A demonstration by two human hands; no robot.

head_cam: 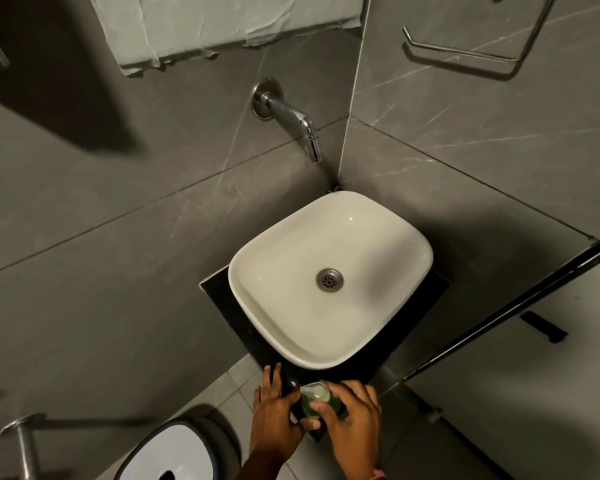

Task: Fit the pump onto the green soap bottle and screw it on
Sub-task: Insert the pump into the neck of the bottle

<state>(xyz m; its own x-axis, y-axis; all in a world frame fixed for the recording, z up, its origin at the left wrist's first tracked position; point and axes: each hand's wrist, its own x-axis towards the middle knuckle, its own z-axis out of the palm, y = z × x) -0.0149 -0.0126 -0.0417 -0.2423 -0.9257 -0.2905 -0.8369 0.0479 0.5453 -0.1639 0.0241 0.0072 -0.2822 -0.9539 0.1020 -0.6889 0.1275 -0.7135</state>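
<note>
The green soap bottle (308, 408) stands on the front corner of the black counter (222, 299), just below the white basin. A clear pump head (314, 390) sits on top of the bottle. My left hand (276, 415) wraps the bottle's left side, thumb against it. My right hand (352, 415) closes over the pump and the bottle's right side, fingers curled around the top. Most of the bottle's body is hidden between the two hands.
The white basin (253, 303) with a metal drain (329, 279) fills the counter. A chrome tap (302, 128) juts from the grey tiled wall above it. A white bin (174, 452) stands on the floor at lower left. A dark door frame (499, 317) runs along the right.
</note>
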